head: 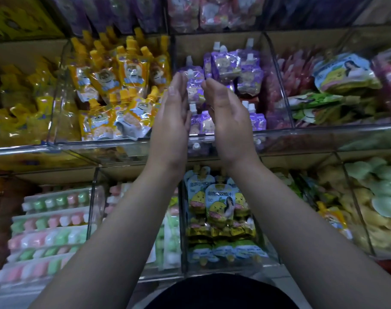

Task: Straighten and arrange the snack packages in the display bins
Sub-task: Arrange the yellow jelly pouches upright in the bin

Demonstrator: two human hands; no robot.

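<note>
Left hand [172, 117] and right hand [228, 121], grip released, bracket the purple spout pouches [225, 63]. Orange spout pouches [134, 121] lie toppled: task judged incomplete.

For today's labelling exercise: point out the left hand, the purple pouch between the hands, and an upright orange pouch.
left hand [172, 117], head view, middle of the hand.
purple pouch [193, 80], head view, shiny front below its white cap.
orange pouch [132, 70], head view, cartoon face on its front.
</note>
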